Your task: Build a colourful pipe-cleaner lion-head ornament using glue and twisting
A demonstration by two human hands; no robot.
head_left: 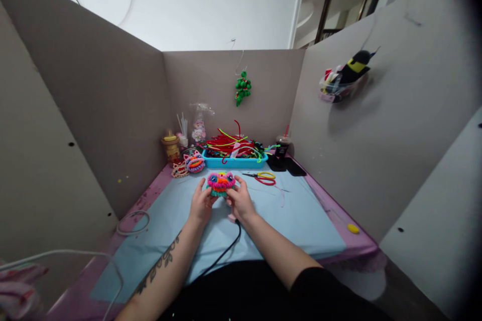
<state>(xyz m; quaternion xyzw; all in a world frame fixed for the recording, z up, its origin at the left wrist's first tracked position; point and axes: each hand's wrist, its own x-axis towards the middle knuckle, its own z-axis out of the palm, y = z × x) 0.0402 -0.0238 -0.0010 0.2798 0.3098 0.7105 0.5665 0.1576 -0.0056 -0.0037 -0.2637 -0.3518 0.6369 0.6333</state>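
Over the middle of the table, my left hand [202, 200] and my right hand [241, 199] grip a fuzzy pipe-cleaner animal head [221, 184] from both sides. It is pink, orange and teal, with blue eyes, and faces me. Fingers of both hands are bent around its edges, with the thumbs at the front. Just below my right hand lies a pink tool [232, 217] with a black cord; the hand hides part of it. Yellow-and-red-handled scissors [265, 178] rest beyond my right hand. Two similar pipe-cleaner heads, one purple and orange [195, 162] and one pale [180, 169], sit farther back left.
At the back, a blue tray [235, 162] is heaped with red and green pipe cleaners [233, 145]. A drink cup [282, 145] and a dark phone [295, 166] stand and lie right of it. Grey partitions [233, 67] enclose the table. A white cable [133, 230] is coiled at left.
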